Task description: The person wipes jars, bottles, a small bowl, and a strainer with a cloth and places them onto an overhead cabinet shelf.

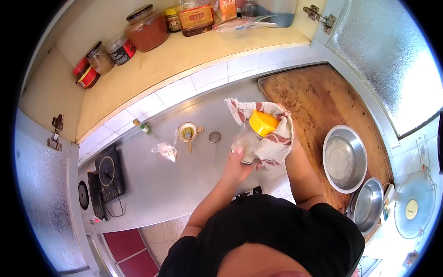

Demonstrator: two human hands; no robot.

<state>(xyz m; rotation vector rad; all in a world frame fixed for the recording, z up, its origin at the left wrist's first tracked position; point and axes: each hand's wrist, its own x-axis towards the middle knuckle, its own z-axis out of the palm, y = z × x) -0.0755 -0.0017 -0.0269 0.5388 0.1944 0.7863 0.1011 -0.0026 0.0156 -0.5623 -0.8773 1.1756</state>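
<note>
A clear jar (248, 141) with a yellow lid (263, 123) is tilted above the metal counter. My left hand (238, 167) is closed around the lower end of the jar. A white cloth with reddish-brown patches (279, 147) wraps the jar's right side and hangs around the lid. My right hand (295, 141) supports the cloth from the right; its fingers are hidden behind the fabric. On the counter left of the jar lie a small round strainer (215, 137) and a cup (188, 131) with a brush (188, 136) in it.
Left on the counter (152, 194) are a plastic bag (165, 151), a small bottle (142, 126) and a black cooktop (110, 173). At right, metal basins (345, 159) stand on a wooden board (304, 87), near a fan (411, 208). Jars (146, 28) fill the shelf above.
</note>
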